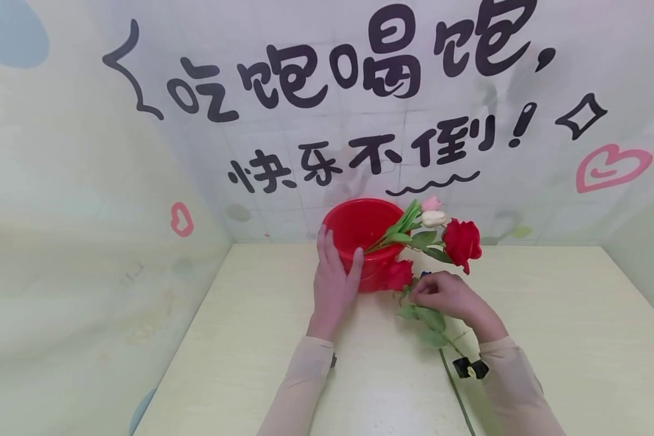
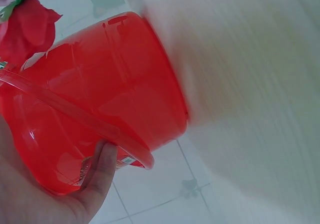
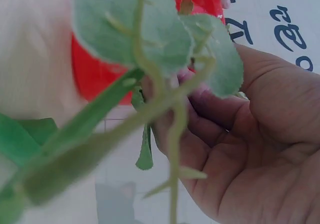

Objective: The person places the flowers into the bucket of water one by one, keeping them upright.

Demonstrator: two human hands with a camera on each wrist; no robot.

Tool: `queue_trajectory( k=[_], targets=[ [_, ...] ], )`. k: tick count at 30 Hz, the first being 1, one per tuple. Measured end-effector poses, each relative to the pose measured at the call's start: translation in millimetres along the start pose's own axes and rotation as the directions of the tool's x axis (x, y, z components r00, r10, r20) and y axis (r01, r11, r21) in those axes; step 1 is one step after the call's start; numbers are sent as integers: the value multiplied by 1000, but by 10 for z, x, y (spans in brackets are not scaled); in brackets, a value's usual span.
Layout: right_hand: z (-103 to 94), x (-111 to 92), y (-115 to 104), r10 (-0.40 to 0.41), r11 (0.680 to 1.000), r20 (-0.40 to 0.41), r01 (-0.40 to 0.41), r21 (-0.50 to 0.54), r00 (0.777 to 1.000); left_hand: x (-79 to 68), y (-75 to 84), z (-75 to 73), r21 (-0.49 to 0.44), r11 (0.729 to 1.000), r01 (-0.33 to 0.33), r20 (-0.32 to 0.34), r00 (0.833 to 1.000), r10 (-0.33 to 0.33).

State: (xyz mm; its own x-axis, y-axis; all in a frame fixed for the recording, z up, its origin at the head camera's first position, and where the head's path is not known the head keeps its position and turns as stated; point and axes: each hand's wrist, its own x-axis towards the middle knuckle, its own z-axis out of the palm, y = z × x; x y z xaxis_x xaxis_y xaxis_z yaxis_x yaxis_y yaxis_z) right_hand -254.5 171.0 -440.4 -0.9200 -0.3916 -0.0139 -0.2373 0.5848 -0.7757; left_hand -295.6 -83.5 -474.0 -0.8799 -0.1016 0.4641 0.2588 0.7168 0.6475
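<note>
A red plastic bucket (image 1: 360, 278) stands on the table near the back wall. My left hand (image 1: 332, 284) holds its left side, with the thumb near the rim; in the left wrist view, fingertips touch the bucket beside its handle (image 2: 75, 111). A pink tulip (image 1: 430, 204), a white tulip (image 1: 433, 218) and a large red rose (image 1: 462, 243) lean out over the bucket's right rim. My right hand (image 1: 449, 295) pinches leafy green stems (image 3: 175, 149) just right of the bucket. A second red rose (image 1: 399, 275) is in front of the bucket. Something blue (image 1: 426, 274) shows partly behind the hand.
The pale wooden table (image 1: 251, 363) meets a wall covering (image 1: 316, 133) with black lettering at the back. A long green stem (image 1: 458, 393) reaches toward the table's near side. A small black device (image 1: 470, 367) sits at my right wrist.
</note>
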Motion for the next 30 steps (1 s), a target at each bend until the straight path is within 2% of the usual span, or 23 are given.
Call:
queue_trajectory(
  k=[4,9,19,30],
  targets=[
    [-47,-47,-91,-28,999,20,27,36,999,-1,5,-2,-3,1000,8,11,1000,-8],
    [-155,-135,-201,-49,988,33,44,147,998,-9,12,-10,-6,1000,23,15,1000,-23],
    [-304,-298,-374,-66,957,-23,70,281,998,3,12,-6,-10,1000,9,1,1000,-9],
    [-358,-412,-492,-58,947,-132,96,306,989,-2,4,-6,-12,1000,12,7,1000,-12]
  ],
)
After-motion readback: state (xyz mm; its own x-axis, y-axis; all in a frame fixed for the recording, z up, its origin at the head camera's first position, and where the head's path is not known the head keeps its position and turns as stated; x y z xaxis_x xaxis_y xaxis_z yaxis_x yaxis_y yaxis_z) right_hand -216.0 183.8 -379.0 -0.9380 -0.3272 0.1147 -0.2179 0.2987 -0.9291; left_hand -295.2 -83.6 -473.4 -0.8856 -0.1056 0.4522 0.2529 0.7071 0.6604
